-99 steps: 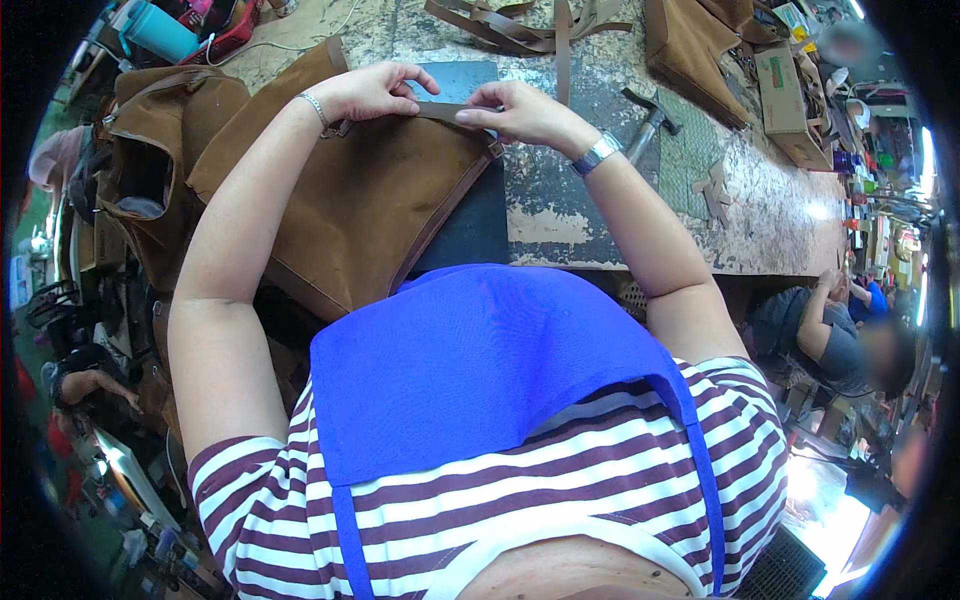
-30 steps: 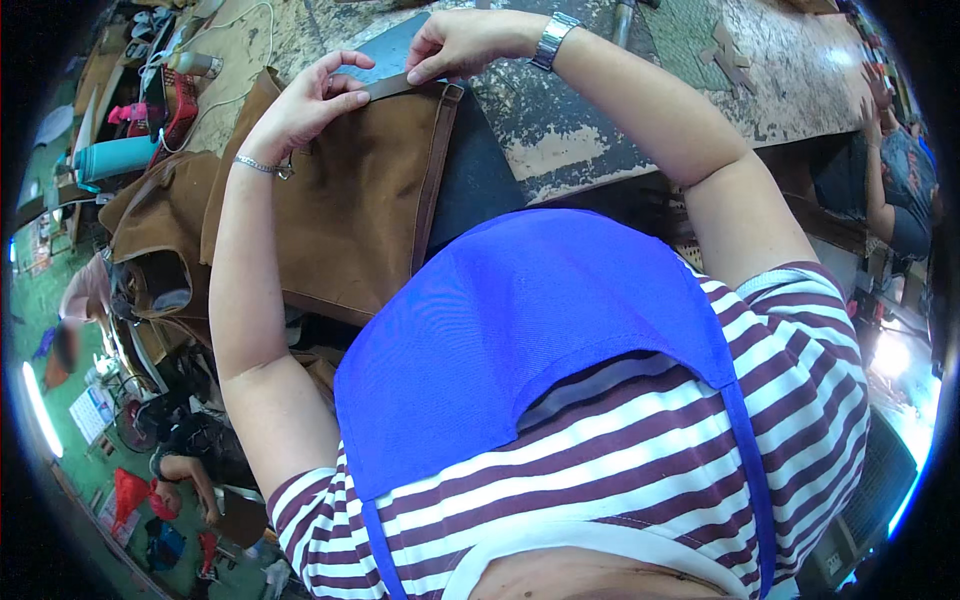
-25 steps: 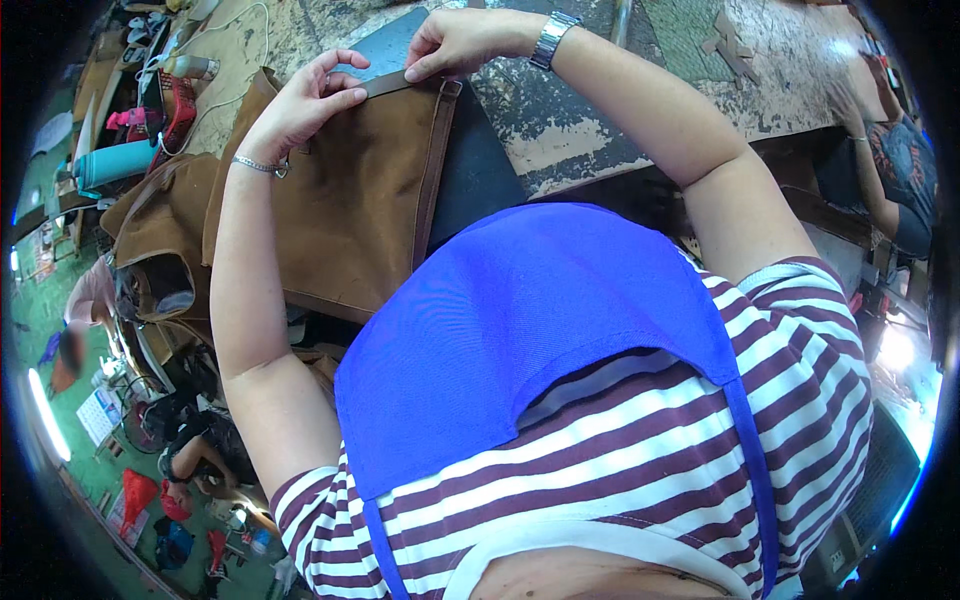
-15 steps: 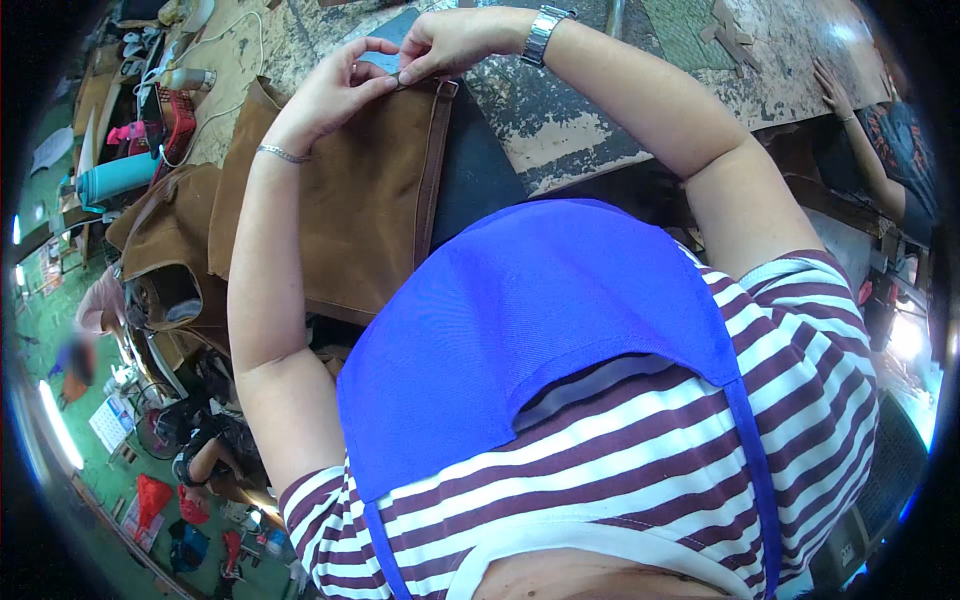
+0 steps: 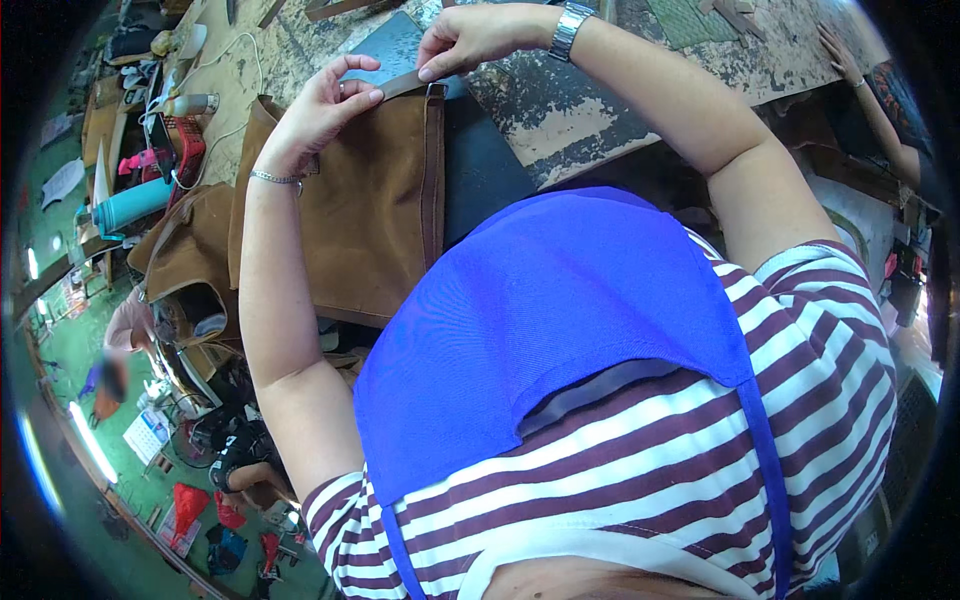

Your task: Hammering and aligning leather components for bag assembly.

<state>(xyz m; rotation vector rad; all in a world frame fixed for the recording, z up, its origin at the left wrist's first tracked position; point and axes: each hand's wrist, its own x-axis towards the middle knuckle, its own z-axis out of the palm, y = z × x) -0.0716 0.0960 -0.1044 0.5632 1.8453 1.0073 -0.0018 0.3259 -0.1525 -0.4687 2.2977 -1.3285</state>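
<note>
A brown leather bag [image 5: 370,210] lies at the near edge of the worn workbench, its top opening facing away from me. Along that top edge runs a narrow brown leather strip [image 5: 402,84]. The thumb and bent fingers of my left hand [image 5: 318,115] pinch one end of the strip. My right hand [image 5: 485,38] grips the other end between thumb and forefinger, with a short stretch showing between the two hands. Near my right fingers, a small metal ring [image 5: 436,89] sits at the bag's upper right corner.
A second brown bag [image 5: 190,240] slumps to the left, by a teal cylinder [image 5: 140,207] and a red basket [image 5: 188,142]. A dark board [image 5: 482,165] lies right of the bag. Another person's hand [image 5: 840,55] rests on the bench at far right.
My hands have moved apart, and more of the strip shows between them. The whole view has shifted slightly, carrying the bag and bench a little to the right.
</note>
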